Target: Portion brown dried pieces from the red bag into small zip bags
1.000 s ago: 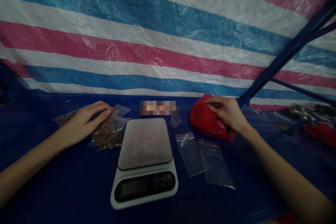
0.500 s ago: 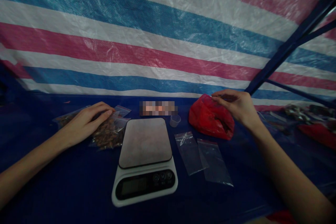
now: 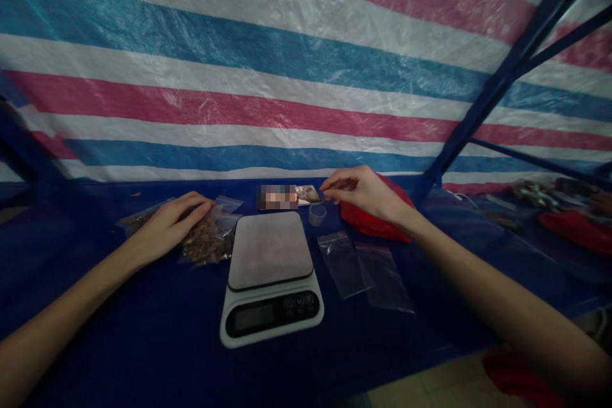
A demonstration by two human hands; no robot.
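Note:
My left hand (image 3: 167, 226) lies flat, fingers out, on clear packets of brown dried pieces (image 3: 205, 243) left of a white kitchen scale (image 3: 270, 277). My right hand (image 3: 361, 191) hovers above a small clear cup (image 3: 317, 213) behind the scale, its thumb and fingers pinched together on something too small to make out. A red plastic bag (image 3: 377, 223) sits just behind and under that wrist. Two empty clear zip bags (image 3: 363, 264) lie flat to the right of the scale.
A dark blue cloth covers the table (image 3: 143, 331). A striped red, white and blue tarp (image 3: 287, 76) hangs behind it, with a blue frame pole (image 3: 497, 83) at the right. A small card (image 3: 306, 194) lies at the back. More red bags and clutter (image 3: 564, 217) sit far right.
My right hand has left the red bag and moved left to above the small cup, pinched. My left hand has stayed on the packets. The camera has turned slightly.

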